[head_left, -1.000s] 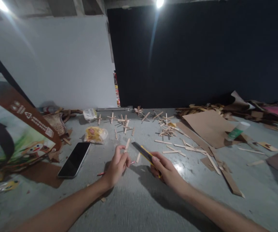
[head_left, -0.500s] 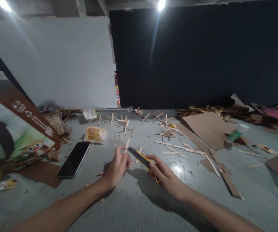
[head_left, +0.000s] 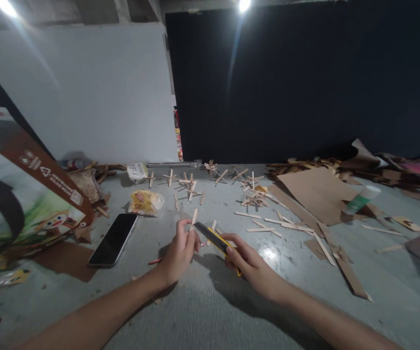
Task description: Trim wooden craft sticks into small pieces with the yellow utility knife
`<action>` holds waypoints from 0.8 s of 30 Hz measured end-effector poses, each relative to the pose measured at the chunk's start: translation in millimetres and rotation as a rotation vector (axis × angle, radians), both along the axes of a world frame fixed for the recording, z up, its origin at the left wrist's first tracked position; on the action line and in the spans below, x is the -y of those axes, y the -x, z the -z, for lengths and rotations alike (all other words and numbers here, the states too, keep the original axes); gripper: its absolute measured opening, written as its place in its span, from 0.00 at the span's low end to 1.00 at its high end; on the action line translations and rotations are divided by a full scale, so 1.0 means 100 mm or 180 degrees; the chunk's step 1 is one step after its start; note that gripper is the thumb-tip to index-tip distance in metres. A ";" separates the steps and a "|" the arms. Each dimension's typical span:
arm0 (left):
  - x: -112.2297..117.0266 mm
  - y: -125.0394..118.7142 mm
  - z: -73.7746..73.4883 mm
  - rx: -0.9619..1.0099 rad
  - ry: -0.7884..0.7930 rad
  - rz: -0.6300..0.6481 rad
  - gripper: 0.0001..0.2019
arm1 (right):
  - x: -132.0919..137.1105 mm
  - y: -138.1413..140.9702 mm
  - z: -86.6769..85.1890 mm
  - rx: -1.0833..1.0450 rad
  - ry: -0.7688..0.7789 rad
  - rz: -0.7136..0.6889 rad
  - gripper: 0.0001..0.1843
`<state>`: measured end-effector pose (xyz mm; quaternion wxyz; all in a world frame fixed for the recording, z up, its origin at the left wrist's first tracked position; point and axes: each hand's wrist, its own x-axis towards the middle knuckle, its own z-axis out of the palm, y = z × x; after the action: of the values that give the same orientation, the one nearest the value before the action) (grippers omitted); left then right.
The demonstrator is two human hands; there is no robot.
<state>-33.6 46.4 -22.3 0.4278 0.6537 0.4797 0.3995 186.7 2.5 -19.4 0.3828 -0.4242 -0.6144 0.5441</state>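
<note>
My left hand pinches a wooden craft stick that points up and away from me. In my right hand is a yellow and black utility knife, gripped by its handle. The tip of the knife's blade meets the stick just above my left fingers; whether it cuts in, I cannot tell. Beneath the knife, another craft stick lies on the grey table. Several crossed-stick pieces stand or lie farther back.
A black phone and a yellow snack packet lie to the left, by a large printed bag. Loose sticks, brown cardboard and a green-white glue stick occupy the right. Wood scraps line the back.
Both hands keep nearly the same pose, with the knife blade still at the stick. The whole view has shifted very slightly.
</note>
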 end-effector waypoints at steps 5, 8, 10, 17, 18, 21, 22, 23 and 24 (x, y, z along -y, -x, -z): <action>0.01 0.01 0.00 -0.0245 -0.0217 0.0012 0.20 | -0.01 0.00 -0.02 0.0108 0.0005 -0.0069 0.43; 0.01 0.01 -0.01 -0.0332 -0.0228 0.0015 0.22 | -0.03 -0.01 -0.01 0.0174 -0.0079 -0.0086 0.44; 0.02 0.00 -0.02 -0.0361 -0.0180 0.0013 0.22 | -0.04 -0.01 -0.01 0.0220 -0.0132 -0.0100 0.44; 0.00 -0.01 -0.02 -0.0236 -0.0116 0.0080 0.24 | -0.03 -0.01 -0.06 0.0166 -0.0054 -0.0278 0.45; 0.00 -0.01 -0.02 -0.0207 -0.0098 0.0094 0.25 | -0.03 -0.01 -0.06 0.0152 -0.0032 -0.0307 0.45; -0.01 0.00 0.00 -0.0201 -0.0094 0.0088 0.26 | -0.02 -0.01 -0.07 0.0129 0.0002 -0.0314 0.43; -0.01 0.00 0.00 -0.0219 -0.0099 0.0075 0.25 | -0.02 -0.01 -0.07 0.0134 -0.0009 -0.0303 0.42; -0.01 0.00 0.00 -0.0228 -0.0102 0.0064 0.25 | -0.02 -0.01 -0.08 0.0142 -0.0024 -0.0306 0.41; -0.01 0.01 -0.01 -0.0222 -0.0105 0.0061 0.24 | -0.02 -0.01 -0.08 0.0146 -0.0042 -0.0304 0.40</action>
<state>-34.3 47.7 -21.7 0.4037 0.6788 0.4814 0.3802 187.5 4.7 -11.8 0.3450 -0.4042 -0.6461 0.5478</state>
